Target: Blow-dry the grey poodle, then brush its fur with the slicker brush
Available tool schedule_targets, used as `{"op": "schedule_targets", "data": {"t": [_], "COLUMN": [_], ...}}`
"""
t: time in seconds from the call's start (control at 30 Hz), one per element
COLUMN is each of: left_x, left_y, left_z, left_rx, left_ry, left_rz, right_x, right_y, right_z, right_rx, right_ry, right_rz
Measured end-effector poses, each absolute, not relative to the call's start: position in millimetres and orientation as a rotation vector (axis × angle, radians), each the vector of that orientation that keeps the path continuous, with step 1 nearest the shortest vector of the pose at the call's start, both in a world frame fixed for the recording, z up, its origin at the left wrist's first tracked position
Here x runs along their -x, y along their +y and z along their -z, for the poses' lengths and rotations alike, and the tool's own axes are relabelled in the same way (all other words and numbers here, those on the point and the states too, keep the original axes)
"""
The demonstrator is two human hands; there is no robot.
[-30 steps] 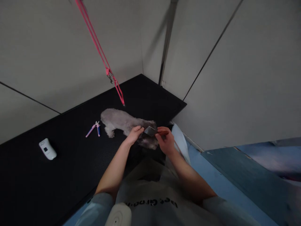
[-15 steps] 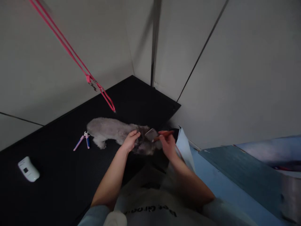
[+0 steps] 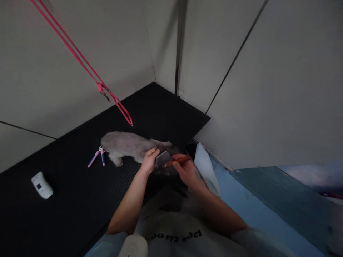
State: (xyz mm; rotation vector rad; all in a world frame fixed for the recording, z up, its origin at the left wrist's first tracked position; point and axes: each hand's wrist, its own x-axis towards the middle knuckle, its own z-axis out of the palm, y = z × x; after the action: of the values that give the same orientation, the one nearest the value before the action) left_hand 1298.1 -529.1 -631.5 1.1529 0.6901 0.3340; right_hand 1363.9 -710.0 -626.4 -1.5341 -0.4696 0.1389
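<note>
A small short-clipped dog [image 3: 124, 142] stands on the black ridged table, its rear to the left and its darker head toward my hands. My left hand [image 3: 149, 160] is closed at the side of the dog's head, thumb and fingers pinched on its fur; whether they hold an ear I cannot tell. In my right hand [image 3: 184, 169] is the wooden handle of a slicker brush [image 3: 164, 157]. Its flat rectangular head lies over the dog's head, close beside my left fingers. The dog's face is hidden by the brush and my hands.
Pink-and-blue nail clippers [image 3: 97, 156] lie behind the dog's rear. A white pet clipper [image 3: 42, 185] lies at the left of the black table [image 3: 80, 189]. A pink leash loop [image 3: 124, 112] hangs above the dog. Grey walls [image 3: 88, 32] border the table's far sides.
My right hand has brought the slicker brush leftward, nearer to my left hand and over the dog's head. My left hand keeps its hold. The view has shifted slightly.
</note>
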Motion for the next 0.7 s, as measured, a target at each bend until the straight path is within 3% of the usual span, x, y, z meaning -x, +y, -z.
{"op": "schedule_targets", "data": {"t": [0.07, 0.2, 0.3, 0.4, 0.5, 0.63, 0.7], "left_x": [-1298.8, -1306.3, -1307.7, -1289.2, -1257.5, -1242.4, -1251.0], "left_y": [-529.6, -533.4, -535.1, -537.5, -550.0, -579.6, -589.6], "left_z": [633.0, 635.2, 638.0, 647.3, 664.8, 684.2, 687.8], "left_rx": [-1.22, -1.37, -1.276, -1.172, -1.086, -0.789, -0.715], "left_ry": [0.66, 0.587, 0.535, 0.619, 0.867, 0.866, 0.822], "left_rz": [-0.381, -0.405, -0.466, -0.715, -0.918, -0.343, -0.246], "right_x": [-1365.3, -1370.4, -1358.8, -1343.4, -1335.9, -1328.1, -1321.7], "right_y": [-714.7, -726.9, -720.7, -714.2, -723.3, -743.4, -751.8], "right_z": [628.6, 626.0, 622.8, 623.8, 627.6, 642.0, 654.1], "right_rx": [1.568, 1.575, 1.485, 1.496, 1.535, 1.541, 1.544], "right_ry": [-0.406, -0.197, -0.3, -0.273, -0.194, -0.149, -0.092], "right_rz": [-0.294, -0.062, -0.198, -0.399, -0.387, -0.395, -0.413]}}
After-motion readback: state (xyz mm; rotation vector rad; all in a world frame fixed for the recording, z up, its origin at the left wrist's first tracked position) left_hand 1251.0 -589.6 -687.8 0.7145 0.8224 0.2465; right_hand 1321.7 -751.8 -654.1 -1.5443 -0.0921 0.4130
